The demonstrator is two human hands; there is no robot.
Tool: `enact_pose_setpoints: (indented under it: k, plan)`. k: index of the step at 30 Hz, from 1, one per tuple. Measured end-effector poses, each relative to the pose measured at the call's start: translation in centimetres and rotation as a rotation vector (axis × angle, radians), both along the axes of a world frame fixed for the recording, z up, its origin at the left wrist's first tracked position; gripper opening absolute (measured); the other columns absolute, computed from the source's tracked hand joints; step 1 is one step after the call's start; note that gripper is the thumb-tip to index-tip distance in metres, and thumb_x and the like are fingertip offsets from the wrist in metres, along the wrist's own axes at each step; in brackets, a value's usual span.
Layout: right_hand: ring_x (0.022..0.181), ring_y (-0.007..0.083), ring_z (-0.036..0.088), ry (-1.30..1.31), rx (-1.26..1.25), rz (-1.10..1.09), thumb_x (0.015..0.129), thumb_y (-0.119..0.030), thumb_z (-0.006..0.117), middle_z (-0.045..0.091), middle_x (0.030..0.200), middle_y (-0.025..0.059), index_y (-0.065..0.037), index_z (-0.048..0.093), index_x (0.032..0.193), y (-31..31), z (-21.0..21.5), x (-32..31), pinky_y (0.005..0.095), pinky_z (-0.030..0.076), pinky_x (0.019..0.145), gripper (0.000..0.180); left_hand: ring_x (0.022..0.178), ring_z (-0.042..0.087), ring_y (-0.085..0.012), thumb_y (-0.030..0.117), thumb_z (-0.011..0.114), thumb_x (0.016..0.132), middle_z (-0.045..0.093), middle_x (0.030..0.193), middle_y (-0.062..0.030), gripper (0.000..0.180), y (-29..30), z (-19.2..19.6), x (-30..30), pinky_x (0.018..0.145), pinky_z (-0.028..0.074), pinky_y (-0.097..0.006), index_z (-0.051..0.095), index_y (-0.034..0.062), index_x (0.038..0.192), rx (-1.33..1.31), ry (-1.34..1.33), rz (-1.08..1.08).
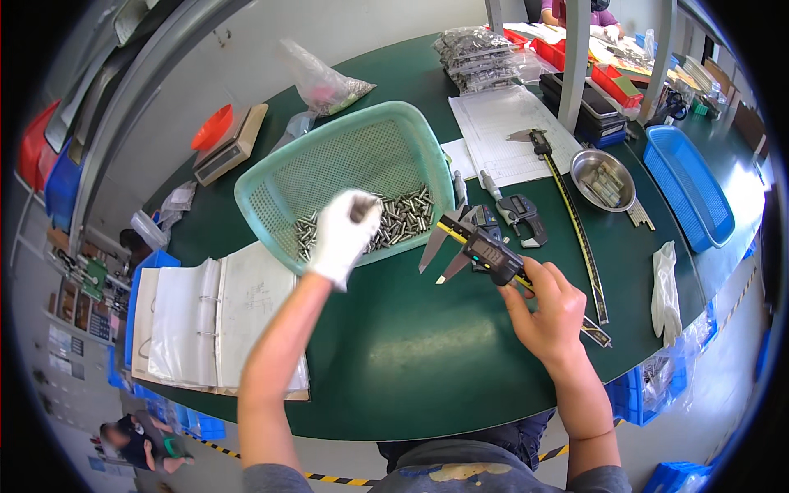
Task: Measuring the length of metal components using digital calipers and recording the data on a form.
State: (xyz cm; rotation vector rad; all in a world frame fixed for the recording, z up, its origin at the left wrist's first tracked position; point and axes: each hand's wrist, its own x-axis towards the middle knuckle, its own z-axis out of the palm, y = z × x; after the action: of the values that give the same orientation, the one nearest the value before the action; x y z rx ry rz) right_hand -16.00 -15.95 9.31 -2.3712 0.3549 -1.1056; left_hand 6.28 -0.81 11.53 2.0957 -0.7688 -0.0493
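Observation:
My left hand point(347, 234), in a white glove, is over the near side of a pale green mesh basket point(316, 164). Its fingers are curled together, and whatever they may hold is hidden. Below and beside it, many small shiny metal pins point(408, 215) lie loose on the basket's floor. My bare right hand point(549, 311) grips a digital caliper point(493, 256) just right of the basket. The caliper's jaws point left and stand apart, with nothing between them. Two digital micrometers point(521, 218) lie on the green table behind the caliper, partly covered by it.
A second caliper point(567, 201) lies beside paper sheets point(501, 123) and a metal bowl point(585, 191) of small parts. Farther right are a blue basket point(717, 234) and a white glove point(666, 287). An opened binder point(256, 316) lies at left; a scale point(232, 146) stands behind. Another person point(604, 18) sits far right.

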Motion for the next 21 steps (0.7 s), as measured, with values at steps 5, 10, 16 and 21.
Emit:
enact_pose_setpoints:
  k: [5, 10, 16, 21]
  plan:
    - [0.046, 0.0153, 0.052, -0.046, 0.009, 0.046, 0.060, -0.007, 0.071, 0.053, 0.063, 0.0045, -0.001, 0.056, 0.090, 0.5, 0.3, -0.2, 0.0242, 0.041, 0.041, 0.034, 0.068, 0.049, -0.0134, 0.013, 0.058, 0.081, 0.050, 0.077, -0.0043, 0.015, 3.1, -3.2, -10.1, 0.063, 0.043, -0.025, 0.050, 0.0054, 0.090, -0.992, 1.038, -0.175]
    - [0.046, 0.0153, 0.051, -0.005, -0.026, 0.185, 0.060, -0.008, 0.070, 0.052, 0.061, 0.0053, 0.002, 0.056, 0.092, 1.4, 0.6, -0.3, 0.0242, 0.041, 0.041, 0.036, 0.075, 0.049, -0.0143, 0.013, 0.060, 0.080, 0.051, 0.084, -0.0041, 0.016, 4.3, -3.8, -13.7, 0.069, 0.043, -0.027, 0.050, 0.0070, 0.091, -1.074, 1.085, -0.235]
    - [0.046, 0.0156, 0.051, 0.037, -0.030, 0.226, 0.062, -0.008, 0.069, 0.052, 0.061, 0.0059, 0.002, 0.056, 0.094, 2.1, 0.2, -0.1, 0.0246, 0.041, 0.041, 0.036, 0.080, 0.051, -0.0155, 0.011, 0.061, 0.079, 0.053, 0.087, -0.0053, 0.018, 4.8, -4.0, -14.6, 0.071, 0.044, -0.029, 0.049, 0.0067, 0.091, -1.125, 1.057, -0.169]
    - [0.046, 0.0159, 0.052, 0.064, -0.029, 0.232, 0.063, -0.009, 0.069, 0.052, 0.062, 0.0062, 0.002, 0.056, 0.095, 2.3, 0.2, -0.2, 0.0248, 0.041, 0.041, 0.036, 0.079, 0.052, -0.0159, 0.009, 0.060, 0.080, 0.053, 0.087, -0.0069, 0.016, 4.9, -4.2, -14.8, 0.072, 0.045, -0.029, 0.049, 0.0058, 0.091, -1.127, 1.097, -0.175]
